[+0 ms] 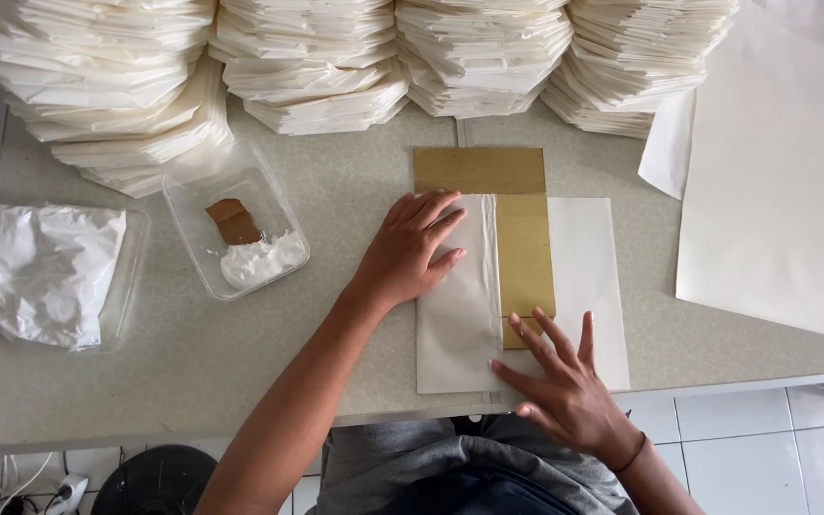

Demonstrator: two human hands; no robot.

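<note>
Pressing flat, your left hand (412,253) holds the paper flap (458,291) over the cardboard strip (524,253), whose long axis runs away from you; your right hand (565,386), fingers spread, rests at the cardboard's near end.

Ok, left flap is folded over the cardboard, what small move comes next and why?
Probably fold the right side of the white paper sheet over the brown cardboard template: the left hand presses the left flap flat, while the right hand sits at the lower edge and that side lies open.
</note>
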